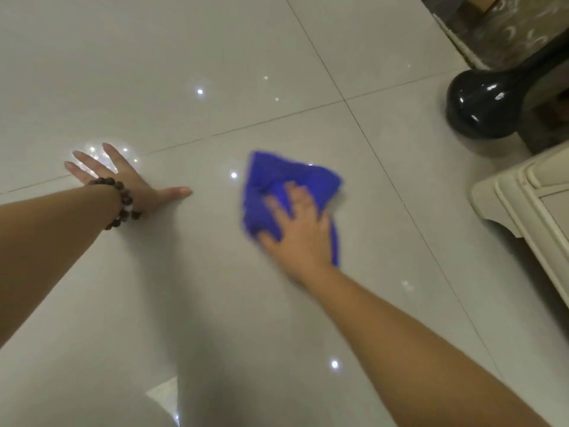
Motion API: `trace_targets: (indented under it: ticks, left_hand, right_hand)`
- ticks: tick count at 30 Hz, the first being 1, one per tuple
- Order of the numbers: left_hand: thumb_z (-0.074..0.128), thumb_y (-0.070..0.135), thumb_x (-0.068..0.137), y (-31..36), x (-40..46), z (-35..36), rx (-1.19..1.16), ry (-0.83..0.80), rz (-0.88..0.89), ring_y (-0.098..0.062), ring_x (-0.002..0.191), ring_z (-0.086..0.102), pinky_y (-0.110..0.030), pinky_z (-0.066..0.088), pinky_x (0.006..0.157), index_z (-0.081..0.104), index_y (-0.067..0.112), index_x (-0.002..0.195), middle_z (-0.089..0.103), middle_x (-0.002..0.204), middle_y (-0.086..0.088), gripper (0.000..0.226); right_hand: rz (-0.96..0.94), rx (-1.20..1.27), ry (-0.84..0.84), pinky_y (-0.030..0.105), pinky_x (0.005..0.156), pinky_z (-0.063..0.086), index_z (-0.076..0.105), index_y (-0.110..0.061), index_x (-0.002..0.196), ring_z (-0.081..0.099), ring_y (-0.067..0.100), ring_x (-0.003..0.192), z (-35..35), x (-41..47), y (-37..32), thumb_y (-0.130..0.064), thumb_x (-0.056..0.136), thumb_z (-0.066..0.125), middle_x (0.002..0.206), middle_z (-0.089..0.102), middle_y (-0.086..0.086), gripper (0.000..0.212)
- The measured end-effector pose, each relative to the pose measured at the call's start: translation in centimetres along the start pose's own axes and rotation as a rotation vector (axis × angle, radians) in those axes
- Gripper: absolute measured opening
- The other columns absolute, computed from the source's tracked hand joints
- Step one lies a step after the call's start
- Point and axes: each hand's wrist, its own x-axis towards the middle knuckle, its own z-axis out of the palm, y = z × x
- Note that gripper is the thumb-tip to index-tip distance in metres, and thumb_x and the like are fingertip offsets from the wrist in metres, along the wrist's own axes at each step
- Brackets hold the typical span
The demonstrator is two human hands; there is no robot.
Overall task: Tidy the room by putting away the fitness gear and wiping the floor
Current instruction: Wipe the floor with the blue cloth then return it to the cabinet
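the blue cloth (286, 192) lies on the tiled floor (215, 303), a little way to the right of the left hand (123, 177). it looks soft and fluffy, like a thin towel, and it is bunched up with folds. i think it is very light and floppy, so it will bend and scrunch and slide easily on the shiny floor. it will not break. the best place to hold it is flat in the middle, pushing down with the whole palm.

the right hand (300, 228) does just that. its fingers (295, 192) are spread and mostly straight, pressing down on the cloth, not curled round it. the hand looks blurry.

the left hand rests flat on the floor with its fingers straight and spread wide. it holds nothing. a string of dark round beads (123, 201) sits on its wrist.

the floor is smooth, pale, glossy tile with thin dark lines. far right of the left hand stand a round black shiny furniture foot (480, 106) and a cream cabinet corner (523, 204).
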Motion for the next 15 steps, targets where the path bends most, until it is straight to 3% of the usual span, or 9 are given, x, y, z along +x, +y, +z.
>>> trace_targets:
  ticks: [2, 3, 4, 6, 8, 10, 15]
  left_hand:
    - [0.048, 0.091, 0.029, -0.1, 0.0, 0.2, -0.006, 0.017, 0.003, -0.042, 0.142, -0.021, -0.054, -0.006, 0.117, -0.026, 0.016, 0.147, -0.026, 0.153, -0.024, 0.159]
    - [0.049, 0.091, 0.027, -0.2, 0.0, 0.4, -0.024, 0.022, 0.002, -0.041, 0.142, -0.021, -0.054, -0.004, 0.117, -0.026, 0.017, 0.147, -0.026, 0.153, -0.023, 0.159]
    - [0.05, 0.092, 0.026, -0.2, 0.0, 0.6, -0.038, 0.025, 0.001, -0.041, 0.142, -0.021, -0.056, -0.002, 0.117, -0.026, 0.019, 0.147, -0.027, 0.154, -0.022, 0.16]
    - [0.048, 0.092, 0.025, -0.1, 0.0, 0.8, -0.032, 0.033, -0.001, -0.041, 0.142, -0.021, -0.056, -0.002, 0.116, -0.025, 0.019, 0.147, -0.026, 0.154, -0.021, 0.161]
    - [0.046, 0.094, 0.023, -0.3, 0.0, 0.9, -0.026, 0.057, 0.001, -0.042, 0.142, -0.019, -0.057, -0.003, 0.116, -0.022, 0.017, 0.148, -0.024, 0.154, -0.023, 0.162]
    - [0.045, 0.097, 0.027, -0.6, -0.3, 1.4, -0.044, 0.083, 0.019, -0.041, 0.143, -0.018, -0.063, -0.001, 0.113, -0.019, 0.019, 0.149, -0.021, 0.156, -0.021, 0.159]
    - [0.047, 0.084, 0.07, 0.3, -4.8, 5.9, -0.12, 0.321, 0.139, -0.028, 0.146, -0.015, -0.064, 0.001, 0.113, -0.006, 0.015, 0.153, -0.012, 0.16, -0.014, 0.121]
  right_hand:
    - [-0.352, -0.039, -0.045, 0.056, 0.109, 0.021, 0.034, -0.042, 0.143, 0.021, 0.022, 0.144, 1.0, -4.1, -1.9, -0.065, 0.077, 0.037, 0.157, 0.023, 0.0, 0.07]
    - [-0.414, -0.045, -0.035, 0.056, 0.108, 0.023, 0.036, -0.042, 0.142, 0.024, 0.021, 0.143, 1.0, -5.1, -0.3, -0.064, 0.076, 0.039, 0.156, 0.027, 0.0, 0.069]
    - [-0.359, -0.036, 0.004, 0.055, 0.107, 0.028, 0.039, -0.04, 0.141, 0.028, 0.021, 0.141, 0.9, -5.7, 2.5, -0.063, 0.076, 0.041, 0.154, 0.03, 0.0, 0.068]
    - [-0.006, 0.013, 0.077, 0.056, 0.104, 0.033, 0.037, -0.038, 0.143, 0.028, 0.023, 0.141, -0.2, -6.5, 9.1, -0.064, 0.079, 0.036, 0.155, 0.029, 0.002, 0.069]
    - [0.262, 0.011, 0.026, 0.055, 0.109, 0.023, 0.02, -0.043, 0.147, 0.011, 0.019, 0.145, -1.1, -6.8, 12.9, -0.068, 0.08, 0.022, 0.16, 0.011, -0.003, 0.072]
    - [0.307, -0.037, -0.032, 0.054, 0.111, 0.014, 0.007, -0.047, 0.148, -0.003, 0.016, 0.146, -0.9, -6.6, 13.0, -0.068, 0.084, 0.019, 0.16, -0.003, -0.006, 0.068]
    - [0.289, -0.025, -0.074, 0.056, 0.112, 0.008, 0.0, -0.047, 0.147, -0.01, 0.016, 0.146, -1.1, -6.2, 12.7, -0.061, 0.092, 0.029, 0.159, -0.011, -0.007, 0.064]
